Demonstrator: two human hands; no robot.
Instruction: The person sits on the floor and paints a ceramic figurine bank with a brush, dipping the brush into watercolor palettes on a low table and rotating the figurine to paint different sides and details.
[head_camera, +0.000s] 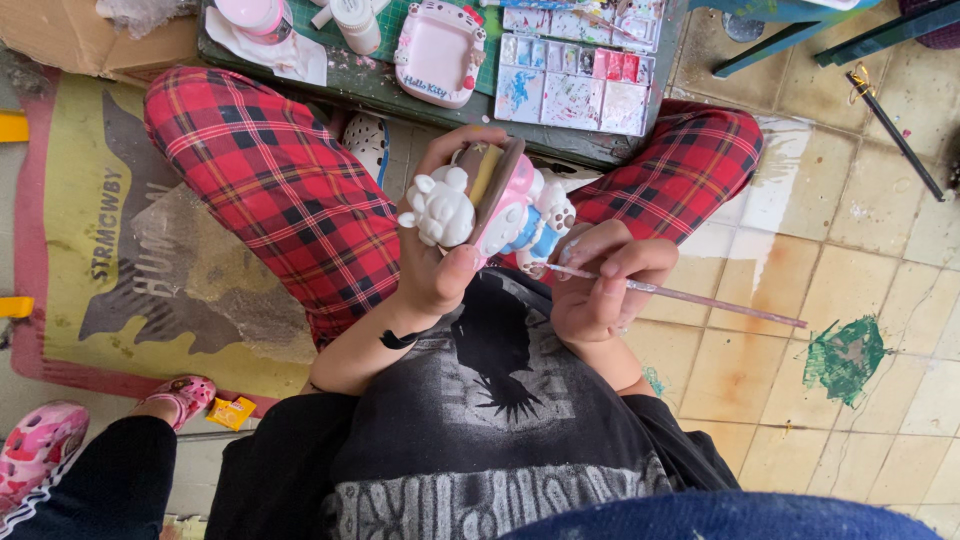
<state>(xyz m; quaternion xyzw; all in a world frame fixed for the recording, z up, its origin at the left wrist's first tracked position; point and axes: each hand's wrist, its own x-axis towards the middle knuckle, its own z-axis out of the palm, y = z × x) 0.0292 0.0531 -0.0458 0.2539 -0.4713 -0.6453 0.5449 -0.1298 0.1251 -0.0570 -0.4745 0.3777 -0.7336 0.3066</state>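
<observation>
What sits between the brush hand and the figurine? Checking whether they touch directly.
Only the thin paintbrush, held by the right hand, bridges to the figurine, in the head view.

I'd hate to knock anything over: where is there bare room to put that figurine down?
The tiled floor beside the person's right knee is bare, between the green paint smear and the dark stick. The low table is crowded: paint palette, pink tray, bottles. Both hands are full: left hand holds the figurine, right hand the brush.

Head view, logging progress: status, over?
Left hand grips white-and-pink plaster figurine. Right hand holds thin pink paintbrush, tip at figurine. Nothing between.
</observation>
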